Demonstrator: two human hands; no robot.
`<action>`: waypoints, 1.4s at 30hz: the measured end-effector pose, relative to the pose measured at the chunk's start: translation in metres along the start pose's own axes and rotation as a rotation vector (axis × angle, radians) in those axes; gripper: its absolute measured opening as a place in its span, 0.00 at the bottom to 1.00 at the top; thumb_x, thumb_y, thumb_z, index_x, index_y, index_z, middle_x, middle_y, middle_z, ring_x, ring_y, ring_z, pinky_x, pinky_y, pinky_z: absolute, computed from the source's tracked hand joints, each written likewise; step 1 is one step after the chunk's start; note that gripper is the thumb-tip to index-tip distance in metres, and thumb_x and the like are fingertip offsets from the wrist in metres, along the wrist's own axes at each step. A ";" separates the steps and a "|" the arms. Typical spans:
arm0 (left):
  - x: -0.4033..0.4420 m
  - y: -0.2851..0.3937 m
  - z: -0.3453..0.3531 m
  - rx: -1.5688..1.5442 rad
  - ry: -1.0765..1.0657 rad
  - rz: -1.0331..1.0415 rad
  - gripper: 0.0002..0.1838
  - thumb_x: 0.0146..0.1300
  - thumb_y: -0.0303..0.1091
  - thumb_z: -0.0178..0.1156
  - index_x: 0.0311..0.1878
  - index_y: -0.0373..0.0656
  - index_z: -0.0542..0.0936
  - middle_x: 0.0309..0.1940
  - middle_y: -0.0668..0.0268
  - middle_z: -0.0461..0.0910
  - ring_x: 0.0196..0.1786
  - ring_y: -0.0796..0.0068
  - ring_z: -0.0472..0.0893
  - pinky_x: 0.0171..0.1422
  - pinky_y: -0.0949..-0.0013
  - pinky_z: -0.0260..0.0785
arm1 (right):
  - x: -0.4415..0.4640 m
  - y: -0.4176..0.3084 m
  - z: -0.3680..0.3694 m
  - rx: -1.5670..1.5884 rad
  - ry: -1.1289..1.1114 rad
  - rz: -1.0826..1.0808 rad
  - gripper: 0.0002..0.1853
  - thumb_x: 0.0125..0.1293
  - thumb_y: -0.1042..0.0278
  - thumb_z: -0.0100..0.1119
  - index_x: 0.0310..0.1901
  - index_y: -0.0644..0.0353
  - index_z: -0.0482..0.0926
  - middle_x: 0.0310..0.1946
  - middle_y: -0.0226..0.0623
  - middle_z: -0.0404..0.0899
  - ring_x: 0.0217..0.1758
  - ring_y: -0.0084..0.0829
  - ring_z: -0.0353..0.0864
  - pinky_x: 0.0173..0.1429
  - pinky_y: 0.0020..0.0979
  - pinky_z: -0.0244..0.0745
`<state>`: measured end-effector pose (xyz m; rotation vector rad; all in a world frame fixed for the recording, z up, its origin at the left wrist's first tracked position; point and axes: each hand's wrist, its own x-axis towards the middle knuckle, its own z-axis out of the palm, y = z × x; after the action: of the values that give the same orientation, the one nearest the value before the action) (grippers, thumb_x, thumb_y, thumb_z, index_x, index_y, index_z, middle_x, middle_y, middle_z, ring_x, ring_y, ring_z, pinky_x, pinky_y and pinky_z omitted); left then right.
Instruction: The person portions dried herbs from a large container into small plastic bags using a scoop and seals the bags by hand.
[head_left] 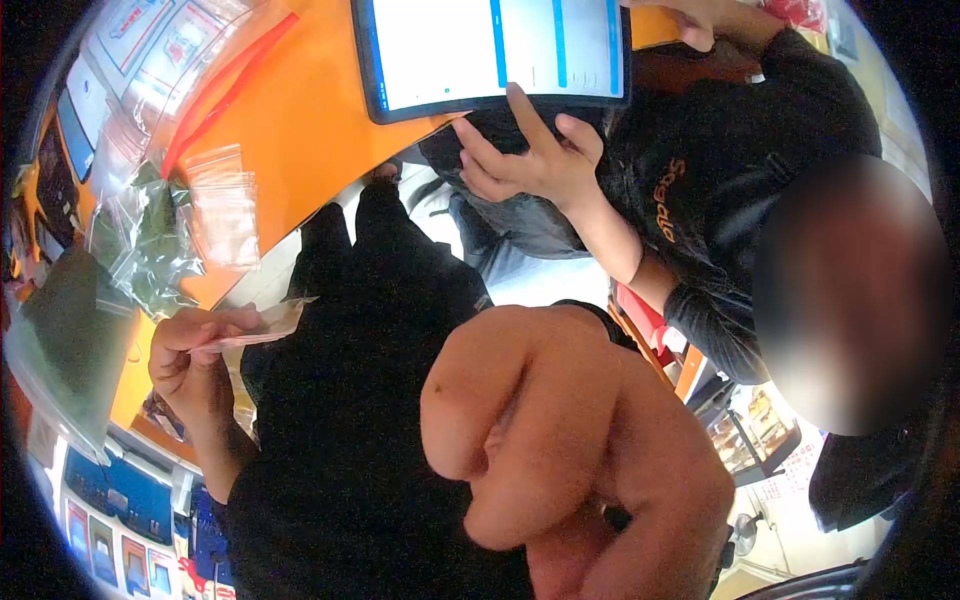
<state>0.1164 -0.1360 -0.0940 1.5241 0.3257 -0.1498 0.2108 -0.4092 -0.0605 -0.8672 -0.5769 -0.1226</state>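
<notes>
Clear plastic, thin and pale, makes up the small packet (272, 324) in the left hand (192, 362); thumb and fingers pinch it along one end, leaving the rest jutting free in front of the wearer's dark clothing (360, 420), near the edge of the orange surface (300, 125); that end grip presumably keeps most of it uncovered and stops it flopping; what lies inside is too small to tell. The right hand (575, 425) looms close to the camera, well apart from the packet, its fingers curled closed; nothing shows in its grasp, though the inner side is hidden, so I cannot tell whether it holds anything.

On the left of the surface, clear bags (228, 212) lie bunched beside a red-edged bag (232, 92), probably set within easy reach of the left hand; at the far side a tablet (435, 50) has its lit screen face up, perhaps so both people can see it; a co-worker's hand (545, 165) spreads over the near edge, one fingertip at the screen, while their other hand (692, 20) is by the far right corner.
</notes>
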 end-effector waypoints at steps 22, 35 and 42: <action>-0.005 0.006 -0.006 -0.047 0.019 0.002 0.10 0.64 0.36 0.63 0.40 0.39 0.77 0.33 0.58 0.82 0.39 0.61 0.84 0.50 0.57 0.77 | -0.023 -0.001 -0.062 -1.230 0.183 0.392 0.09 0.67 0.72 0.57 0.45 0.65 0.82 0.28 0.36 0.78 0.24 0.23 0.72 0.30 0.25 0.68; -0.010 0.012 -0.001 -0.044 -0.005 -0.015 0.10 0.66 0.35 0.61 0.38 0.38 0.75 0.31 0.59 0.81 0.39 0.62 0.84 0.49 0.61 0.76 | -0.029 -0.004 -0.054 -1.538 -0.042 0.910 0.12 0.67 0.63 0.57 0.45 0.59 0.84 0.28 0.46 0.82 0.26 0.39 0.83 0.31 0.34 0.74; -0.016 0.011 -0.001 -0.033 0.030 -0.043 0.10 0.68 0.36 0.59 0.38 0.38 0.74 0.30 0.60 0.80 0.38 0.64 0.84 0.49 0.62 0.76 | -0.040 0.005 -0.051 -1.540 -0.225 0.962 0.14 0.67 0.62 0.53 0.48 0.60 0.81 0.33 0.49 0.84 0.34 0.49 0.84 0.37 0.45 0.79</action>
<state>0.1040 -0.1361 -0.0789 1.4886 0.3836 -0.1552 0.2003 -0.4487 -0.1110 -2.5879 -0.1119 0.4948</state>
